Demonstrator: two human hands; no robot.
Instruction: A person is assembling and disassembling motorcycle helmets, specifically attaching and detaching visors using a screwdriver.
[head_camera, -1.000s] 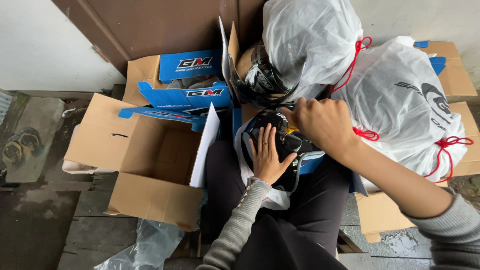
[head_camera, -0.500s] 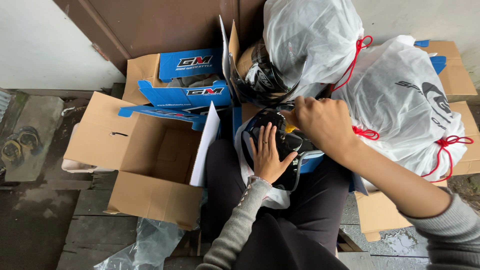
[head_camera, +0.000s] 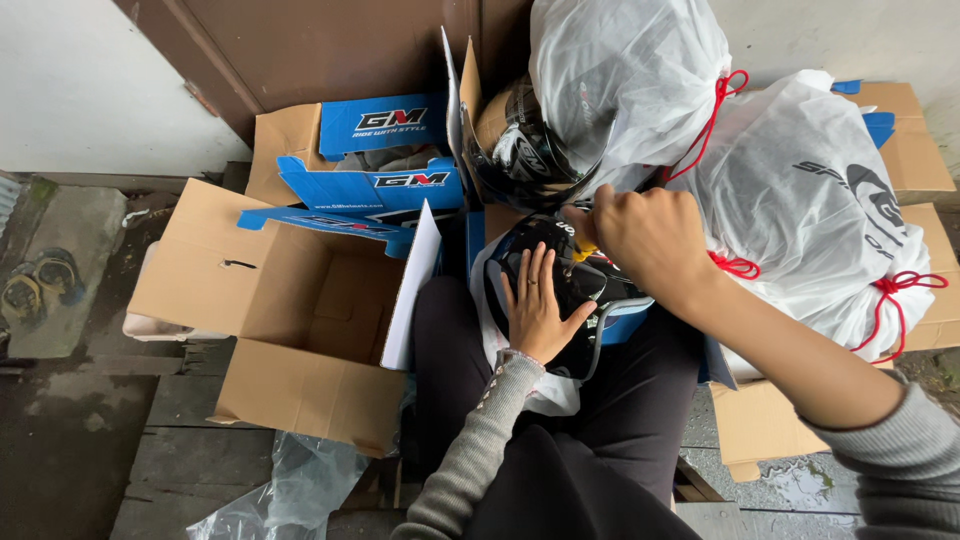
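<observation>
At the far left a pair of dark sandals (head_camera: 40, 285) lies on a grey slab. Next comes a large open brown cardboard box (head_camera: 290, 330), its flaps spread wide and one white-faced flap standing up beside the person's lap. Behind it sits a smaller blue and brown carton (head_camera: 375, 165) with white and red lettering on its blue panels. A crumpled clear plastic bag (head_camera: 275, 495) lies on the dark boards below. In the middle, a glossy black helmet (head_camera: 560, 290) rests on the lap, over a white wrapper. The left hand (head_camera: 538, 305) lies flat on its shell, fingers spread and pressing it steady. The right hand (head_camera: 650, 235) is closed in a pinch around a small yellow-handled tool (head_camera: 583, 252) at the helmet's upper edge. Above stands another dark helmet (head_camera: 520, 150) half out of a white drawstring bag (head_camera: 630, 80) with red cord. A second white bag (head_camera: 810, 210) with a dark printed emblem sits to the right, on brown cartons (head_camera: 910, 150).
</observation>
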